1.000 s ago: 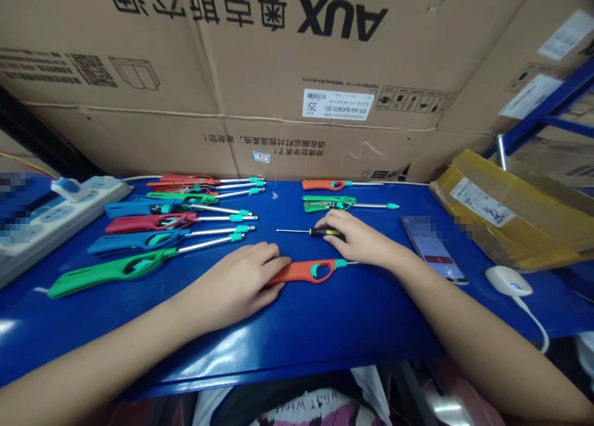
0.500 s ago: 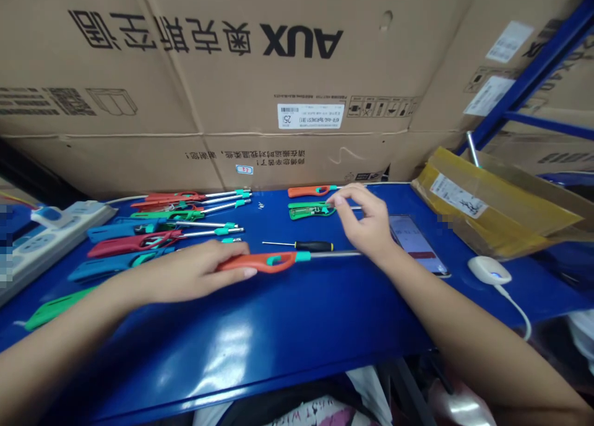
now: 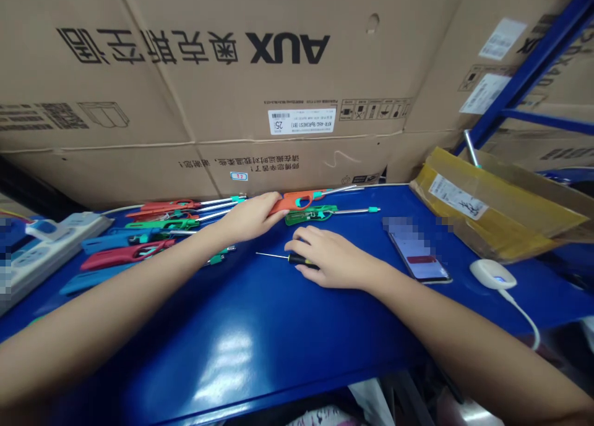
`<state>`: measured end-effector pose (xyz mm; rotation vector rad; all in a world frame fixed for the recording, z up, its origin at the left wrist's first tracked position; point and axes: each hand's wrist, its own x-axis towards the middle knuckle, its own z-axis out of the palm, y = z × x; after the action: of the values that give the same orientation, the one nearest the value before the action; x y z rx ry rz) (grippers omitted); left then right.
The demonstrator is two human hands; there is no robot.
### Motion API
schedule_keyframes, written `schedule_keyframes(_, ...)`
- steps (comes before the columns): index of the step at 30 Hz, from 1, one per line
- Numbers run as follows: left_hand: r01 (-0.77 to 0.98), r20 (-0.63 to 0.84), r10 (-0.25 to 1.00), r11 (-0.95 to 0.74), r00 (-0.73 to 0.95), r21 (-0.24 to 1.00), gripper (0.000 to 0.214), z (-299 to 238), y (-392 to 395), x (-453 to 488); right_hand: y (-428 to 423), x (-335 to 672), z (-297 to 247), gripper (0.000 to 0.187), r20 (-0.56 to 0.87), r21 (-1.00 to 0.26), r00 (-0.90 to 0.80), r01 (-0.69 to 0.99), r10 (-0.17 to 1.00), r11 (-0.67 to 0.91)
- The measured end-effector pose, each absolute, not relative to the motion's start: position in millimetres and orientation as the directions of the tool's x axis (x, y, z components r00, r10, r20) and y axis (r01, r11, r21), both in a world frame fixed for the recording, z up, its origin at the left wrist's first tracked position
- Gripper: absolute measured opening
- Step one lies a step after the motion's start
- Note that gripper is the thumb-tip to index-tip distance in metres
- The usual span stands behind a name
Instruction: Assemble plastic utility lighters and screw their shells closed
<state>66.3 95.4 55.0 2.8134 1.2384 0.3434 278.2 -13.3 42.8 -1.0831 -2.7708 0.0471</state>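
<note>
Fingers of the left hand (image 3: 248, 221) were closed around the handle end of the orange lighter (image 3: 299, 200), near the far edge of the blue table (image 3: 288, 339), just behind a green lighter (image 3: 310, 214). Fingers of the right hand (image 3: 331, 264) lay loosely over the screwdriver (image 3: 293, 258) handle on the table; an actual grip could not be told. A phone (image 3: 420, 259) lay to the right.

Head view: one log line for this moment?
left hand: grips orange lighter | right hand: on screwdriver | nearby: green lighter, phone | surface: blue table
</note>
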Motion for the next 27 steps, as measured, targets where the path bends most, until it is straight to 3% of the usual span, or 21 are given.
schedule_keyframes(5,0.715,0.233,0.713,-0.693,0.662,0.089,0.033,43,130,100,-9,284,43,0.022,0.071,-0.127,-0.730,0.669,0.679,0.733)
schedule_keyframes(16,0.716,0.323,0.686,-0.697,0.652,0.033,0.033,32,144,119,-8,289,45,0.025,0.037,-0.149,-0.697,0.705,0.716,0.694)
schedule_keyframes(21,0.608,0.310,0.578,-0.794,0.755,-0.001,0.040,36,132,112,-9,302,55,0.022,-0.005,-0.141,-0.656,0.748,0.755,0.649)
schedule_keyframes(27,0.501,0.248,0.485,-0.866,0.839,-0.002,0.033,28,118,104,-9,305,58,0.016,-0.001,-0.100,-0.607,0.791,0.795,0.604)
